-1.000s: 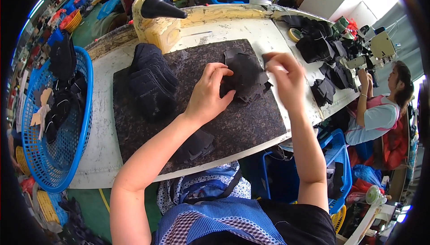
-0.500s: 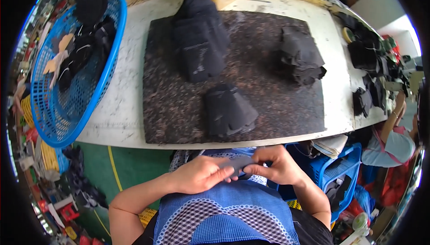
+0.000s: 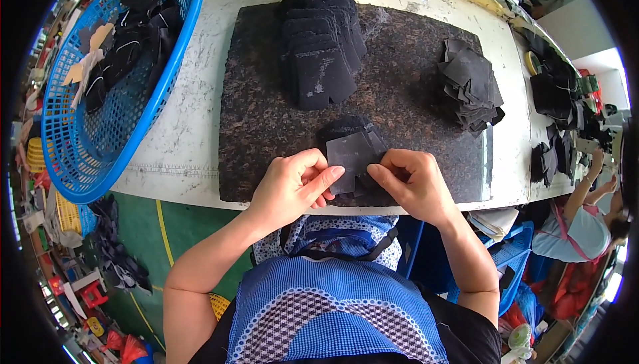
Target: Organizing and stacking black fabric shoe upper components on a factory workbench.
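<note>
While the left hand (image 3: 296,187) is pinching the left edge of a dark flat piece (image 3: 349,157) between thumb and curled fingers, the right hand (image 3: 418,187) is pinching its right edge, thumb against forefinger. The piece is covering part of a small dark stack (image 3: 347,126) near the front of the speckled slab (image 3: 256,114). Two larger dark stacks (image 3: 323,57) are lying beyond; a blue basket (image 3: 189,44) is standing left.

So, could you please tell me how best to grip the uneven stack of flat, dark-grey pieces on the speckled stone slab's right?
I'd bring the bare right hand from the near side and pinch the stack's near right end, thumb above, fingers below: corners jut out there. Its loose, staggered layers could slip, so probably squeeze gently.
</note>
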The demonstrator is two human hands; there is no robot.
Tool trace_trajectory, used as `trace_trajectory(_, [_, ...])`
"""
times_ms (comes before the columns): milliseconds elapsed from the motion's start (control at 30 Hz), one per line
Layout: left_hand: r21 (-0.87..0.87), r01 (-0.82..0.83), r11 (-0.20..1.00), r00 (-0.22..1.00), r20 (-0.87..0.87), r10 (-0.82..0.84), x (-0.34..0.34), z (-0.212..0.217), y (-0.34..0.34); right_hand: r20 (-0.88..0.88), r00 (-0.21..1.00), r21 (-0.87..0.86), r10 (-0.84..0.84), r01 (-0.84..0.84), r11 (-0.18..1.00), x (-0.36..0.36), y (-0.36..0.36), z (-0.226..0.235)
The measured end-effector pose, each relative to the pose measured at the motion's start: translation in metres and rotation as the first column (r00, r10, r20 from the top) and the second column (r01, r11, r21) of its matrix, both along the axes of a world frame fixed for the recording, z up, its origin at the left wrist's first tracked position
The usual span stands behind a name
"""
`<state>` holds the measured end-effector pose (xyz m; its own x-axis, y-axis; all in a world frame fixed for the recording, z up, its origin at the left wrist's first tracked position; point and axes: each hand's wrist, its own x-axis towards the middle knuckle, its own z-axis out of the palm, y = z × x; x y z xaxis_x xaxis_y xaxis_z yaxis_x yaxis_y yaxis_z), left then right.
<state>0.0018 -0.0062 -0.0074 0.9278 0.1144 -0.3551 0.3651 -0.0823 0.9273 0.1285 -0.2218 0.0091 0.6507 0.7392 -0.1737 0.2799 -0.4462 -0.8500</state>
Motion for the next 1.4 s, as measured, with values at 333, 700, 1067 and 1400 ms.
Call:
trace_trajectory(333, [0.758, -0.125, 0.640, 0.865, 0.399, -0.303, 0.007, -0.008, -0.001, 0.116, 0.989, -0.068, -0.088, 0.096, 0.993, -0.006, 0.004, -0.006])
trace_trajectory(700, [0.561, -0.160, 0.812, 0.702, 0.643, -0.306, 0.026, 0.009, 0.040, 0.611, 0.778, 0.195, -0.145, 0.029, 0.980, 0.069, 0.091, -0.001])
trace_trajectory(1067, [0.837, -0.449, 0.314, 0.644, 0.546, -0.536, 0.100, 0.006, 0.101, 0.886, 0.454, 0.173, -0.097, -0.129, 0.976, 0.065, 0.095, -0.003])
trace_trajectory(1400, [0.763, -0.505, 0.404, 0.589, 0.646, -0.485, 0.093, 0.018, 0.078, 0.119, 0.985, -0.017, -0.125, 0.128, 0.992, 0.010, 0.017, 0.031])
